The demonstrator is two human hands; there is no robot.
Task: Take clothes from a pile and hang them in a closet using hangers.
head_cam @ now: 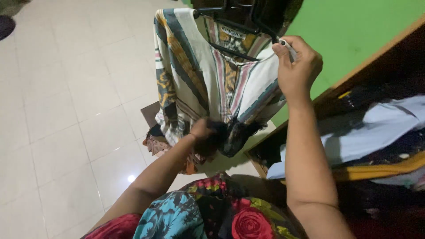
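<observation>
Head view looks down on pale glossy floor tiles (66,110) that fill the left side, with a small bright glare spot low on them. Right of the tiles, a striped blouse of cream, teal, ochre and pink fabric (199,75) hangs on a black plastic hanger (232,24), its patterned neckline facing the camera. Below the blouse, a heap of patterned cloth in brown and orange (161,144) lies on the floor, beside a flat brown piece that shows behind it. The left hand (206,132) reaches up from the lower middle to the blouse's lower edge, where the fabric turns dark and blurred; its fingers are buried in the cloth and smeared by motion, so I cannot tell whether they are closed or spread. At the bottom edge lies the person's own floral garment with red roses and blue leaves (208,212). Further right, the right hand (296,66) is raised at the blouse's shoulder, fingers curled together and pinching the white shoulder edge just by the end of the hanger. Behind it stands a bright green wall (354,31). At the far right, a wooden shelf with a light edge (376,55) holds folded clothes, among them a pale blue garment (372,132) above a dark one with a yellow band (380,170).
</observation>
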